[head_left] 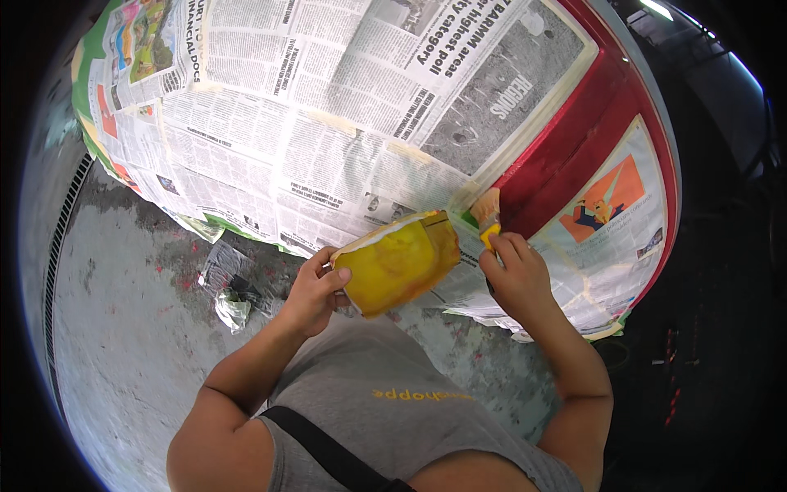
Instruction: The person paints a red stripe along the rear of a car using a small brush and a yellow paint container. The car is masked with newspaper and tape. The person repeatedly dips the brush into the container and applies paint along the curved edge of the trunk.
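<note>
One yellow piece (398,262) is held before the person's waist, its long axis slanting gently up to the right. The left hand (316,287) pinches its left end—thumb on the face. The right hand (518,275), fingers curled round one yellow tool (490,236), is near the other end. Beyond, newspaper (238,139) covers much of a red panel (566,135)—the piece blocks part of it. Crumpled plastic (233,312) lies on the floor (139,328), left.
</note>
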Demonstrator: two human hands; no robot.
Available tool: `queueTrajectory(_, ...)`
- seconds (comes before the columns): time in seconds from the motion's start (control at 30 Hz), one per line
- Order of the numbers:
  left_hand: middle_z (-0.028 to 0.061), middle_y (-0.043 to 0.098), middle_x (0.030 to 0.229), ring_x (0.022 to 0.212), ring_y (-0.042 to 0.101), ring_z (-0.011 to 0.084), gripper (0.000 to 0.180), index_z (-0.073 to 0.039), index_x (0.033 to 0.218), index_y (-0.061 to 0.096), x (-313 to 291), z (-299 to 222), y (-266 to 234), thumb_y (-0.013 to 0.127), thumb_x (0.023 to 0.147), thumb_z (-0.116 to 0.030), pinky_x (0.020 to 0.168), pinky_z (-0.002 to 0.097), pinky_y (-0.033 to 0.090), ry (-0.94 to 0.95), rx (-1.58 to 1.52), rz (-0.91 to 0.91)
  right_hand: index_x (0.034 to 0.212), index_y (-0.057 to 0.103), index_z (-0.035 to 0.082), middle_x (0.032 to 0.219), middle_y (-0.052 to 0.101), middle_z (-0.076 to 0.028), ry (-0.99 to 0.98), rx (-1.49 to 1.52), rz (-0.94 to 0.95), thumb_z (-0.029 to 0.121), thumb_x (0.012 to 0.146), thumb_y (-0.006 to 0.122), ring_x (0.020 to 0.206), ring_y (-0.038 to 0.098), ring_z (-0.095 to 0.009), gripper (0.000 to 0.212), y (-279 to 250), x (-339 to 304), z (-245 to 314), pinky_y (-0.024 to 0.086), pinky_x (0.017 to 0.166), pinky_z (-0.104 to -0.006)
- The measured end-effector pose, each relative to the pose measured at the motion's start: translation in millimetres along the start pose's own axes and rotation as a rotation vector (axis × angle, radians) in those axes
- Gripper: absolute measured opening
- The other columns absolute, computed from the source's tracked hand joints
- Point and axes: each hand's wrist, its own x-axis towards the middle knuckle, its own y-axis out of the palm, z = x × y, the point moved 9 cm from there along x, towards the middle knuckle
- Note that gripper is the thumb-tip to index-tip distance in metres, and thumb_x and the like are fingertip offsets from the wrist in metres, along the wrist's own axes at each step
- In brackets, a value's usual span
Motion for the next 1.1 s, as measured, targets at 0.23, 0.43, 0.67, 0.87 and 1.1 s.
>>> queueTrajectory(0.23, 0.0116, 0.070, 0.122, 0.109, 0.075, 0.0225, 0.058, -0.002, 0.136, 0.057, 2.5, 0.2, -1.4, 0.085, 0.097, -0.034, 0.088, 0.0443, 0.068, 0.002, -0.018, 0.002, 0.106, 0.069, 0.001, 0.124, 0.073, -0.018, -0.006, 0.001, -0.197, 0.001, 0.078, 0.078, 0.111, 0.072, -0.038, 0.030, -26.8, -4.1, 6.6, 0.062, 0.085, -0.0469)
queueTrajectory(0.43, 0.0123, 0.069, 0.124, 0.110, 0.074, 0.0225, 0.057, -0.002, 0.136, 0.057, 5.0, -1.9, -0.9, 0.085, 0.097, -0.033, 0.093, 0.0466, 0.067, -0.003, -0.028, 0.007, 0.103, 0.069, 0.002, 0.123, 0.073, -0.018, -0.015, 0.023, -0.066, 0.002, 0.076, 0.078, 0.110, 0.072, -0.038, 0.028, -5.9, 10.3, 7.9, 0.062, 0.085, -0.0451)
queueTrajectory(0.67, 0.0136, 0.069, 0.127, 0.114, 0.074, 0.0249, 0.059, -0.001, 0.138, 0.055, 8.3, -3.3, -1.5, 0.083, 0.097, -0.035, 0.095, 0.0504, 0.067, 0.022, -0.009, -0.005, 0.101, 0.070, 0.000, 0.118, 0.073, -0.016, 0.030, 0.119, -0.274, -0.009, 0.079, 0.084, 0.107, 0.073, -0.039, 0.028, -70.4, 17.7, -31.1, 0.061, 0.085, -0.0472)
queueTrajectory(0.87, 0.0128, 0.068, 0.127, 0.116, 0.072, 0.0245, 0.063, -0.001, 0.138, 0.056, 6.1, -11.8, 2.7, 0.085, 0.095, -0.038, 0.095, 0.0510, 0.067, 0.043, -0.015, 0.044, 0.100, 0.067, 0.004, 0.116, 0.071, -0.014, 0.007, -0.032, -0.291, -0.004, 0.075, 0.085, 0.105, 0.071, -0.036, 0.031, -100.5, 30.3, -39.6, 0.061, 0.085, -0.0455)
queueTrajectory(1.1, 0.0117, 0.067, 0.130, 0.119, 0.070, 0.0240, 0.065, -0.003, 0.138, 0.056, 6.6, -13.1, -1.4, 0.086, 0.094, -0.039, 0.098, 0.0525, 0.065, 0.051, 0.004, 0.013, 0.103, 0.069, 0.005, 0.113, 0.072, -0.012, -0.003, -0.055, -0.256, -0.005, 0.077, 0.084, 0.104, 0.072, -0.035, 0.032, -116.5, 48.9, -53.2, 0.060, 0.083, -0.0459)
